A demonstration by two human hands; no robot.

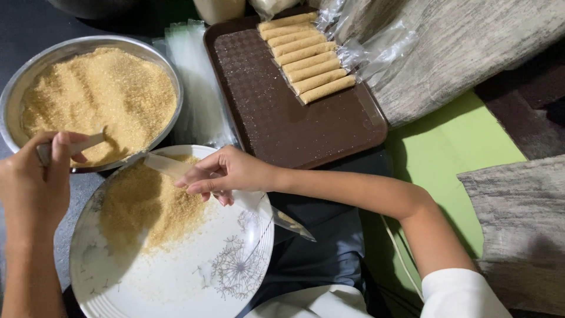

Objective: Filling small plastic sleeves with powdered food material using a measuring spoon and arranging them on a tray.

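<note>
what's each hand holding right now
Left hand: closed on a spoon over the bowl.
Right hand: fingers pinching a clear narrow bag over the plate.

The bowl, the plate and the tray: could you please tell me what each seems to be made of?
The bowl looks like bare metal, probably steel: a grey, shiny rim with reflections. The plate seems glazed ceramic or melamine: glossy white with a printed grey dandelion pattern; which one cannot be told. The tray looks like moulded brown plastic, with a fine embossed grid texture and rounded raised edges.
</note>
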